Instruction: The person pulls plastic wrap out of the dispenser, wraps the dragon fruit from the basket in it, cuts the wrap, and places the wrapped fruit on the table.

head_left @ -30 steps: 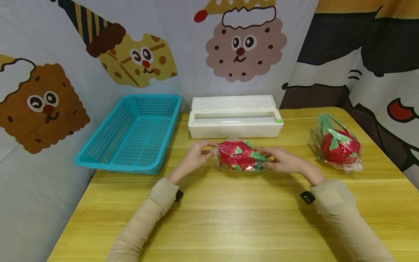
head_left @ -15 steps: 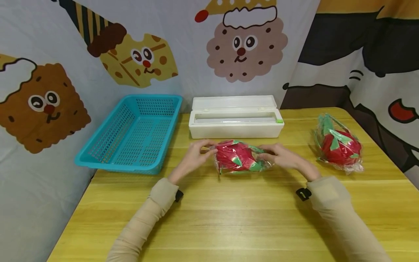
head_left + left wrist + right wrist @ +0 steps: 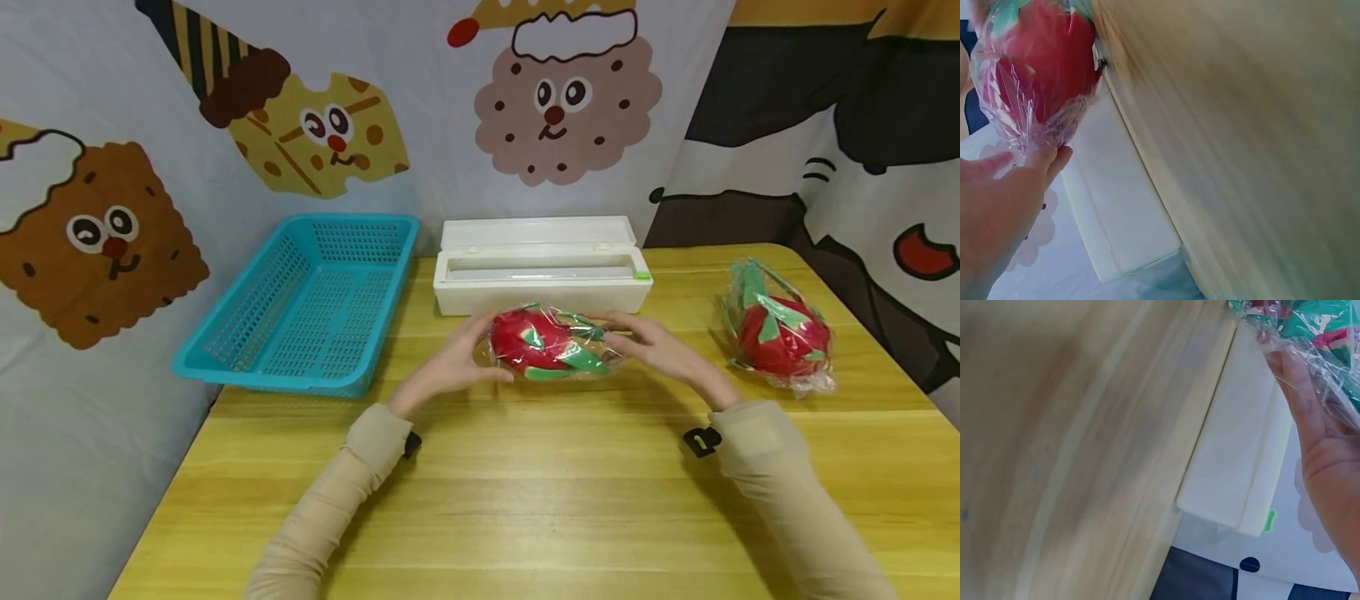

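Note:
A red dragon fruit with green scales [image 3: 531,340], wrapped in clear cling film, is held between my two hands in front of the white box. My left hand [image 3: 456,360] grips its left end, thumb below and fingers behind. My right hand [image 3: 660,346] holds the wrapped leafy end at the right. In the left wrist view, the gathered film [image 3: 1054,128] lies at the left fingertips. The right wrist view shows crinkled film [image 3: 1335,378] over the fingers of that hand. A second wrapped dragon fruit [image 3: 783,337] lies at the right of the table.
Behind the held fruit stands a white cling film box [image 3: 542,298], lid up, a roll inside and a green slider on its right. At the left is a blue perforated basket [image 3: 348,385]. A cartoon-printed cloth [image 3: 442,133] hangs behind the wooden table [image 3: 555,508].
The dragon fruit has turned between the hands and moved slightly up and away. My left hand has gone from pinching the film end to gripping round the fruit's left end.

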`<action>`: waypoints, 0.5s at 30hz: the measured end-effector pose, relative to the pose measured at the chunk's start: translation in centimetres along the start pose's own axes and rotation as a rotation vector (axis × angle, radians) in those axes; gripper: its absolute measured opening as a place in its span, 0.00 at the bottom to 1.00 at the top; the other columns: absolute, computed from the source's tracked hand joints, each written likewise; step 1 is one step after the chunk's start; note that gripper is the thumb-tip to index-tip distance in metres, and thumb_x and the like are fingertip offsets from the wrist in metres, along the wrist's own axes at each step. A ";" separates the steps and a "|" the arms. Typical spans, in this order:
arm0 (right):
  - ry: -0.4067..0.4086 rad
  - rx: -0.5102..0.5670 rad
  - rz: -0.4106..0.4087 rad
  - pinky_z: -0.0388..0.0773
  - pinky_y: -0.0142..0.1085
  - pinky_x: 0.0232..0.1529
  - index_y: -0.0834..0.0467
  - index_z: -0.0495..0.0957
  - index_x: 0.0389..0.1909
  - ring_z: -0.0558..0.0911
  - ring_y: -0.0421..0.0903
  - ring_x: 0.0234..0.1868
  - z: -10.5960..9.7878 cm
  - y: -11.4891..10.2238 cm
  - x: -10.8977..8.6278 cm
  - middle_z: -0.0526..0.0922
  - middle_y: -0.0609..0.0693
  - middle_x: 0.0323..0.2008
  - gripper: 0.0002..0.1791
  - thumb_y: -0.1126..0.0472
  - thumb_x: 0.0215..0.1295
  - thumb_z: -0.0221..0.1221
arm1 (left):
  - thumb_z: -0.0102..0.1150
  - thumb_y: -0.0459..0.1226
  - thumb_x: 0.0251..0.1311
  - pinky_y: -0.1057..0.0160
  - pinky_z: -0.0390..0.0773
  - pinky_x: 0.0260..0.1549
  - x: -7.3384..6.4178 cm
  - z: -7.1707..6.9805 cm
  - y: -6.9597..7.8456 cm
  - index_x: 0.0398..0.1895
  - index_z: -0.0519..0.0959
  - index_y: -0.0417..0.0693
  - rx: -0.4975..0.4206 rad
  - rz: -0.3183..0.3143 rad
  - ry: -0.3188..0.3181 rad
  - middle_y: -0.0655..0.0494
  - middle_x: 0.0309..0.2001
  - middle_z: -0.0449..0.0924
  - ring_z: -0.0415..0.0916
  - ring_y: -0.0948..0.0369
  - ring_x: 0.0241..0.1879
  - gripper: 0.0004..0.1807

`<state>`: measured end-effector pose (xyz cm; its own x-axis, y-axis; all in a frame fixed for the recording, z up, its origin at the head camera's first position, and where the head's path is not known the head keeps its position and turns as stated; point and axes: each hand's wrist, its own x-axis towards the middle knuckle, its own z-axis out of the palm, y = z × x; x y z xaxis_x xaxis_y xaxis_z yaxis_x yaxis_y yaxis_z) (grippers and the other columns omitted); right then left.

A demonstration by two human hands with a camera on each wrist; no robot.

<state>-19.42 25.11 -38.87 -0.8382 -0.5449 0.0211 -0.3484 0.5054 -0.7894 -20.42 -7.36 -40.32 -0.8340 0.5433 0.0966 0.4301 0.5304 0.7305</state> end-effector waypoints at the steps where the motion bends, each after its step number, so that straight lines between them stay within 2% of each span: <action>1: 0.002 -0.030 -0.014 0.78 0.54 0.50 0.58 0.62 0.69 0.81 0.59 0.51 0.0 -0.1 -0.1 0.71 0.65 0.62 0.26 0.57 0.72 0.50 | 0.75 0.46 0.43 0.46 0.64 0.66 0.0 0.0 0.1 0.73 0.54 0.47 0.036 0.007 -0.012 0.44 0.73 0.53 0.56 0.46 0.71 0.55; 5: 0.019 -0.129 -0.038 0.75 0.55 0.54 0.54 0.65 0.67 0.75 0.61 0.59 0.0 -0.2 -0.1 0.73 0.62 0.62 0.28 0.58 0.67 0.57 | 0.77 0.47 0.39 0.42 0.63 0.65 0.0 0.1 0.3 0.74 0.51 0.47 0.157 0.023 -0.024 0.40 0.74 0.48 0.52 0.43 0.72 0.59; 11: 0.027 -0.084 -0.007 0.80 0.35 0.44 0.56 0.67 0.66 0.80 0.52 0.49 0.0 -0.1 0.0 0.75 0.63 0.59 0.25 0.61 0.69 0.54 | 0.75 0.44 0.43 0.41 0.67 0.62 0.3 0.3 0.3 0.72 0.56 0.45 0.225 0.065 0.030 0.37 0.71 0.55 0.58 0.39 0.69 0.53; 15: 0.008 -0.007 0.007 0.83 0.35 0.38 0.60 0.66 0.66 0.85 0.49 0.40 -0.1 -0.1 -0.1 0.74 0.67 0.58 0.23 0.63 0.71 0.49 | 0.73 0.46 0.44 0.39 0.69 0.59 0.2 0.3 0.2 0.72 0.59 0.46 0.238 0.073 0.052 0.36 0.70 0.58 0.60 0.37 0.67 0.50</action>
<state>-19.32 25.23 -38.75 -0.8440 -0.5360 0.0201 -0.3450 0.5137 -0.7855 -20.38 -6.91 -40.33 -0.8117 0.5550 0.1821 0.5540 0.6328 0.5409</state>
